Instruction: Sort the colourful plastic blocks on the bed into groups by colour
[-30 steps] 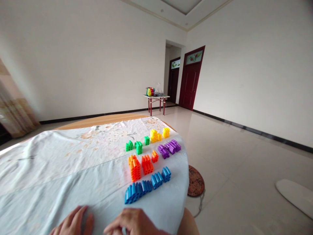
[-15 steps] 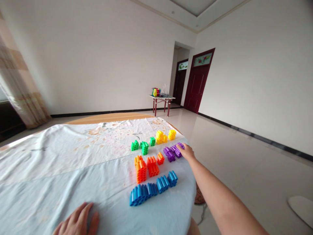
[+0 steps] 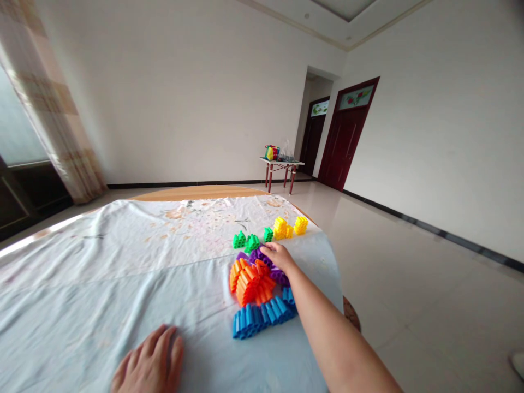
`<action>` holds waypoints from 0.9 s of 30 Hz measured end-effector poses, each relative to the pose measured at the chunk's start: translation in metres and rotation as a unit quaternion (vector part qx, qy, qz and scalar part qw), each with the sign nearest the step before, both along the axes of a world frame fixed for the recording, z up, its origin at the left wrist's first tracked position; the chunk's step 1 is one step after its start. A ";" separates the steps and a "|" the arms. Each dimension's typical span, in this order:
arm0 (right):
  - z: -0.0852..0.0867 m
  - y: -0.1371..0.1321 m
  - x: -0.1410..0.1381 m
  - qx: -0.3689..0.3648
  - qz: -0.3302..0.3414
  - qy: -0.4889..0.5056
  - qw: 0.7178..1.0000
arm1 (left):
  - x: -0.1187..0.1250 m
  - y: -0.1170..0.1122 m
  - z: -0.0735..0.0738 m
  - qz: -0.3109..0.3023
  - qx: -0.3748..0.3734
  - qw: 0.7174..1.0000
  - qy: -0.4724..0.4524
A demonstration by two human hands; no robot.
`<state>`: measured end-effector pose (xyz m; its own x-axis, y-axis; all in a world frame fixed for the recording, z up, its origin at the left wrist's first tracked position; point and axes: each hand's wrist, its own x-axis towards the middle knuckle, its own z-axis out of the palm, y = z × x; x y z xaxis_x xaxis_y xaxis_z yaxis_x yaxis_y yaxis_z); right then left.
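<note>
Plastic blocks sorted by colour lie on a white cloth (image 3: pixel 123 284) over a round table. My right hand (image 3: pixel 277 256) reaches out over the purple blocks (image 3: pixel 258 255), its fingers curved against them and pressing them into the orange blocks (image 3: pixel 250 281). The blue blocks (image 3: pixel 262 316) lie just below my forearm. Green blocks (image 3: pixel 249 240) and yellow blocks (image 3: pixel 290 227) sit a little beyond the hand. My left hand (image 3: pixel 149 365) lies flat on the cloth near the front edge, fingers spread, holding nothing.
A small red-legged side table (image 3: pixel 281 164) with bright items stands at the far wall by two dark red doors (image 3: pixel 347 134). A curtain (image 3: pixel 53 120) hangs at the left. Tiled floor lies to the right of the table.
My right hand has swept left with the purple blocks, bunching them against the orange and blue ones. A second ago it rested near the front edge. The view has shifted slightly.
</note>
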<state>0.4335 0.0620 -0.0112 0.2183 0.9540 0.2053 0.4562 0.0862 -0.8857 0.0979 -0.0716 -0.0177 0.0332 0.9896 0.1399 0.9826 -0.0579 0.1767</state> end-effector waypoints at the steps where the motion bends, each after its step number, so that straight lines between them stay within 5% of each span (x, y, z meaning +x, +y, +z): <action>1: 0.003 0.002 -0.011 0.001 0.008 0.002 1.000 | 0.000 -0.001 0.001 0.000 -0.005 1.000 -0.004; 8: 0.028 0.009 -0.108 -0.001 0.105 0.001 0.994 | -0.004 -0.004 -0.005 -0.010 0.005 0.999 -0.036; 11: 0.047 0.002 -0.129 0.032 0.178 -0.009 0.984 | -0.004 -0.004 -0.006 -0.008 0.015 0.998 -0.055; 16: 0.063 -0.030 -0.077 0.070 0.154 -0.025 0.985 | -0.004 -0.003 -0.007 -0.019 0.039 0.996 -0.082; 21: 0.021 -0.090 0.004 0.038 -0.014 -0.120 0.992 | 0.002 -0.003 -0.010 -0.063 0.054 0.990 -0.116; 24: -0.007 -0.116 0.012 0.037 -0.073 -0.155 0.984 | 0.008 -0.004 -0.011 -0.110 0.059 0.984 -0.130; 27: -0.012 -0.118 -0.014 0.077 -0.056 -0.176 0.980 | 0.014 -0.006 -0.014 -0.153 0.082 0.975 -0.139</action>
